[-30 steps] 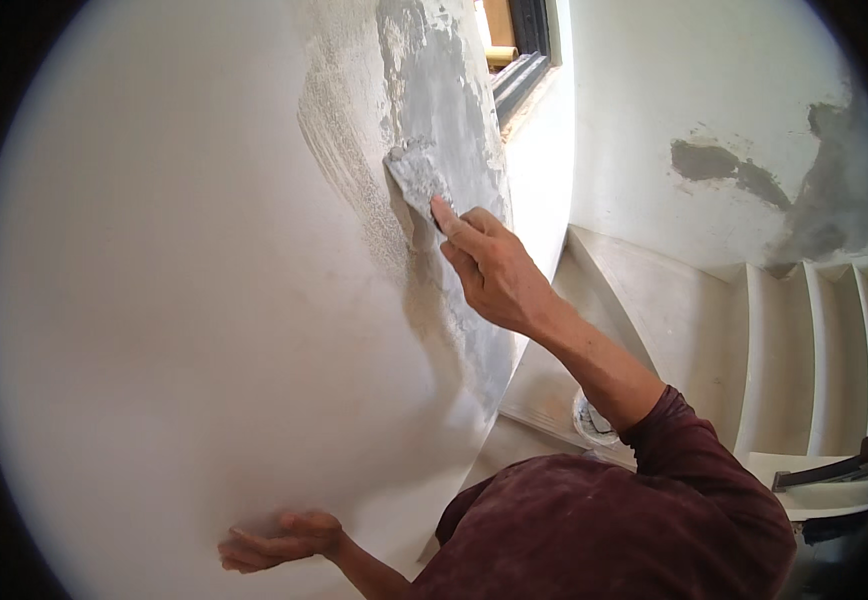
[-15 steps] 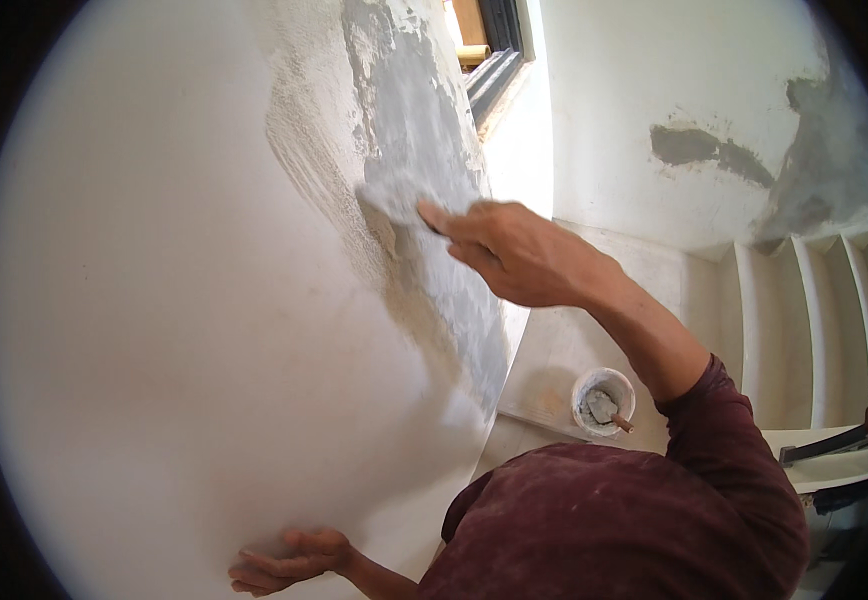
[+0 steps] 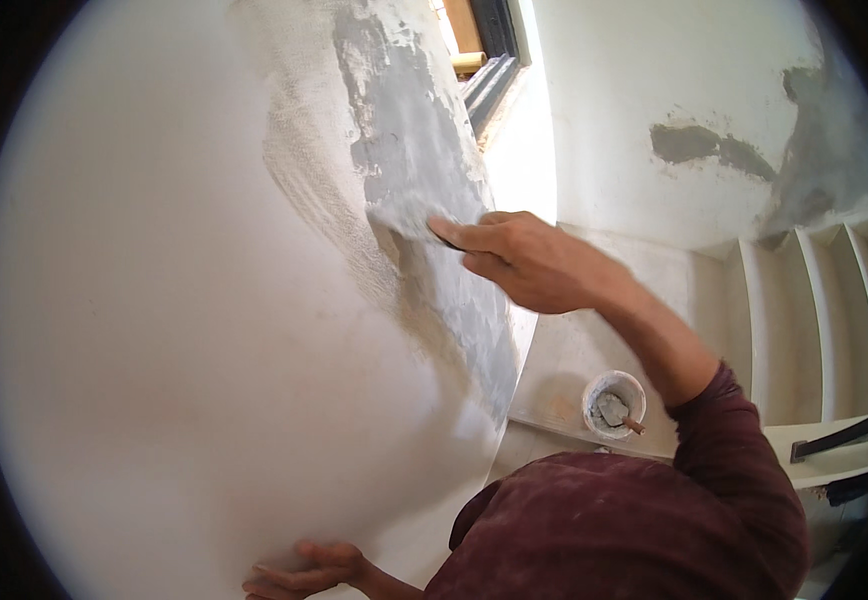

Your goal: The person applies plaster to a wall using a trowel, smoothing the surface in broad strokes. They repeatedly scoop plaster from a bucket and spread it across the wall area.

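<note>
My right hand [image 3: 523,262] grips a wide filling knife [image 3: 406,226], its blade blurred and smeared with grey paste, against the grey plastered strip [image 3: 384,120] on the white wall [image 3: 144,250]. A rough, streaky pale band runs along the strip's left side. Low at the bottom, my left hand [image 3: 304,568] has its fingers apart and holds nothing, beside the wall; whether it touches it I cannot tell. A white bucket [image 3: 596,387] with grey paste and a wooden-handled tool in it stands on the landing below my right arm.
A dark-framed window opening [image 3: 494,85] is at the top centre. Pale stair treads [image 3: 804,310] descend or rise along the right, with a dark railing [image 3: 834,438] near the lower right. The far wall [image 3: 634,60] carries dark grey patches.
Compared with a second ago, my right hand and the knife are lower on the strip, the blade more tilted. More of the bucket shows. My left hand appears slightly lower and farther right.
</note>
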Motion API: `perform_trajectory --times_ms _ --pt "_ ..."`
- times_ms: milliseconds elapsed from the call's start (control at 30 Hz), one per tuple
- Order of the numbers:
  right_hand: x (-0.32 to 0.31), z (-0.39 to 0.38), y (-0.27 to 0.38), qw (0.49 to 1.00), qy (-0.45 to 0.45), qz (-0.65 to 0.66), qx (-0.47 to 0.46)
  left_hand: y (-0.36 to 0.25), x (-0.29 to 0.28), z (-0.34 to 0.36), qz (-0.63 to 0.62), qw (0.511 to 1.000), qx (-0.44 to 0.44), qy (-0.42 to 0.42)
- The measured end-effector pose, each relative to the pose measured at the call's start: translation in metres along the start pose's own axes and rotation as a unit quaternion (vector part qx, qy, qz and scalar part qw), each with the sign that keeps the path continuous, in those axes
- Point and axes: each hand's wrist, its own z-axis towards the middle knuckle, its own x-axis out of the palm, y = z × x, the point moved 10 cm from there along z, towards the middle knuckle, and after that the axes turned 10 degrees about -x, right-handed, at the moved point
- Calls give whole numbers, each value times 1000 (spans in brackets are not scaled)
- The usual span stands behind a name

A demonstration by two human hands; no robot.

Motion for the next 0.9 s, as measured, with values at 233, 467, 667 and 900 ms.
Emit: perform_trajectory --times_ms 233,467,667,900 --pt "-77 17 4 992 -122 -34 -13 8 5 -3 17 999 -25 13" --pt "-8 -3 -11 996 84 21 7 1 7 -4 4 999 -29 31" --pt "-55 17 -3 977 -195 56 -64 6 9 -5 11 998 -40 39" --pt "-10 25 -4 987 -153 11 -36 -1 8 -5 17 999 -37 31"
